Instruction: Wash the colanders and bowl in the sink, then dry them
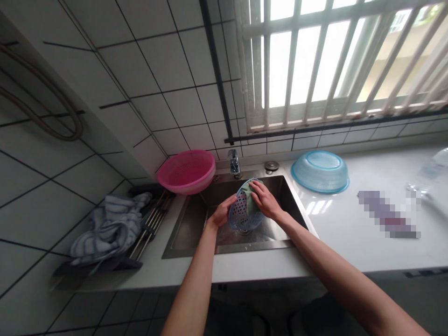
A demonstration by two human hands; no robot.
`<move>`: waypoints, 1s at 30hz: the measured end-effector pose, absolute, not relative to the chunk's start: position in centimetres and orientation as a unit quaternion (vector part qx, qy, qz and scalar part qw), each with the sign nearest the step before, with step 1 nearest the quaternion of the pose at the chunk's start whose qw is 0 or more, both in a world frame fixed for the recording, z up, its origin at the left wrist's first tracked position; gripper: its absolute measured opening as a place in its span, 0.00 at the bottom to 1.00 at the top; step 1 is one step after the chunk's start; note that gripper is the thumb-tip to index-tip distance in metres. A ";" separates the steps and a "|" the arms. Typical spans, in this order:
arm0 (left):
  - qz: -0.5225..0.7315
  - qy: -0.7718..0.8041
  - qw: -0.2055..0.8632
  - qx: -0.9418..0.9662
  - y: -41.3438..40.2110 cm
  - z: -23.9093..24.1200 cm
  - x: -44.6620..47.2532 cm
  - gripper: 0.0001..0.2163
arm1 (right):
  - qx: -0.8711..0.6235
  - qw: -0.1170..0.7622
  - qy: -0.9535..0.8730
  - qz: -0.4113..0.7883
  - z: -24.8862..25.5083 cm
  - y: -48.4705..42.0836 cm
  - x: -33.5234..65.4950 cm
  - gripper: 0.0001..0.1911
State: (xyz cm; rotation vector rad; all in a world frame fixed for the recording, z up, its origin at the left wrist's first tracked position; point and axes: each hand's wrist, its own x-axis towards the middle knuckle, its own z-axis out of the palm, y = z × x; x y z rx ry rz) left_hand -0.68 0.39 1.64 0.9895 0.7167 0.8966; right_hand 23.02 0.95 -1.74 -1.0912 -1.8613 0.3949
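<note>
Two hands are used over the steel sink (196, 224): the small blue plastic basket (241, 215) is gripped by the left hand (221, 213), and a green cloth (249, 199) is pressed inside by the right hand (264, 199). Wiping seems underway; a steady hold is needed.

strainer (241, 212) over sink (196, 224) | colander (186, 171) left | upturned bowl (321, 171) right

A pixelated purple patch (388, 214) blurs something on the white desk (343, 233); a clear glassy object (429, 179) is cut off at the right edge
</note>
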 end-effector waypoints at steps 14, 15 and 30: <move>0.308 0.379 0.776 0.399 1.6 0.3 -0.7 0.23 | -0.395 0.376 -0.810 0.214 -2.5 -0.2 21.3 0.28; 0.326 0.383 0.769 0.394 1.6 0.4 -0.7 0.23 | -0.390 0.375 -0.815 0.209 -2.3 -0.5 21.0 0.28; 0.489 0.468 0.589 0.441 2.1 0.3 -1.6 0.16 | -0.194 0.295 -0.933 0.064 1.1 -3.9 17.6 0.15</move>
